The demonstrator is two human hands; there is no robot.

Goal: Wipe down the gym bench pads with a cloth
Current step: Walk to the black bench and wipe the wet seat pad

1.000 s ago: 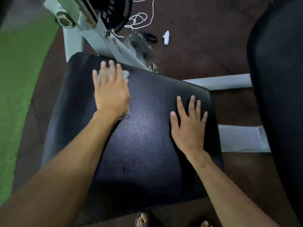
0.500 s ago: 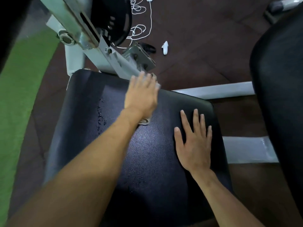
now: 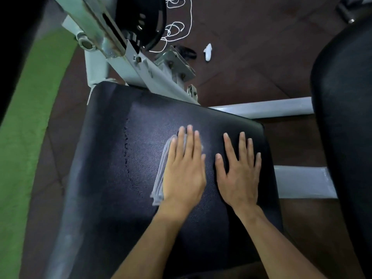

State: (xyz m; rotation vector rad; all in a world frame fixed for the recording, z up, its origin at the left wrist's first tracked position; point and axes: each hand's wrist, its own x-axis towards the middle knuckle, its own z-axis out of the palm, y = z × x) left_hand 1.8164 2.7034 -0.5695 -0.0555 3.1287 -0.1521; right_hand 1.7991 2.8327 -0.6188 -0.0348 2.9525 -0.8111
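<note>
On pebbled black pad, left hand flat w/ folded grey cloth

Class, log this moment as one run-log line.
left hand: flat on cloth | right hand: flat on pad, bare | droplets: left of cloth

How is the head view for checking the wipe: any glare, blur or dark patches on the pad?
Head view: dim overall; soft sheen on the black textured bench pad, droplets readable; left hand and grey folded cloth slightly motion-blurred; right hand sharper; wide-angle bending and dark corners at edges.
</note>
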